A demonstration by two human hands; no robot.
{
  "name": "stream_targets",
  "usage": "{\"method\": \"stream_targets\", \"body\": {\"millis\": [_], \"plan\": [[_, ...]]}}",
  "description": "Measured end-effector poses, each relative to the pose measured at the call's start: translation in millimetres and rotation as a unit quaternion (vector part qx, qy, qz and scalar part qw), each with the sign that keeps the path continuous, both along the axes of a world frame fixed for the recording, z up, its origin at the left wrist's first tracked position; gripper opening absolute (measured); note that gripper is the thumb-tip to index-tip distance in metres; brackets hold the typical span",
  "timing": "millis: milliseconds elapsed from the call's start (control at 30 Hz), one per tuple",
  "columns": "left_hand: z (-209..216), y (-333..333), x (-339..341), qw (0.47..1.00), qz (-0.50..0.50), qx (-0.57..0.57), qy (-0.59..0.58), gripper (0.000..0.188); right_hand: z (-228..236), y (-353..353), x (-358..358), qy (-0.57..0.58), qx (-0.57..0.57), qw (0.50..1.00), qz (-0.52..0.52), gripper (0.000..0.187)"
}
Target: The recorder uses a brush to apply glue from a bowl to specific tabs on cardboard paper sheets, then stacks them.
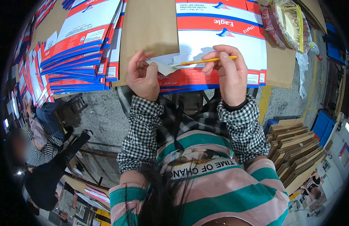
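Pinching a white paper scrap (164, 67) with the left hand (143, 76) while the right hand (229, 75) grips a yellow pencil (204, 61), mid-frame over flat cartons (223, 30) on the worktop.

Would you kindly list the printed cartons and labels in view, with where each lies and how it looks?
Flat carton: under both hands, white with red and blue bands.
Fanned carton stack: upper left, same white, red and blue.
Small white label: in the left hand.
Plain brown card stack: lower right, unprinted.
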State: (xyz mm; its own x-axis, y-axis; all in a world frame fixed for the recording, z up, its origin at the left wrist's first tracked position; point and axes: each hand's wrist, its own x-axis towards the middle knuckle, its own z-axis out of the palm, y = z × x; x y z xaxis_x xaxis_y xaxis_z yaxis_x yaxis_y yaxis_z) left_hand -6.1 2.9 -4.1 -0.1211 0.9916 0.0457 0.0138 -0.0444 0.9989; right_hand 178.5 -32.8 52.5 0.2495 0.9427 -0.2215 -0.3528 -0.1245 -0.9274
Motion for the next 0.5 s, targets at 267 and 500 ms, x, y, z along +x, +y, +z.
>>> {"method": "stream_targets", "body": {"millis": [267, 500], "plan": [[0.5, -0.3, -0.2, 1.000, 0.000, 0.000, 0.022, 0.038, 3.2, -1.9, -1.5, -0.019, 0.012, 1.000, 0.016, 0.019], [0.3, -0.4, 0.4, 1.000, 0.003, -0.004, 0.018, 0.038, 7.3, -7.2, 3.8, -0.045, 0.029, 0.998, 0.030, 0.019]]}}
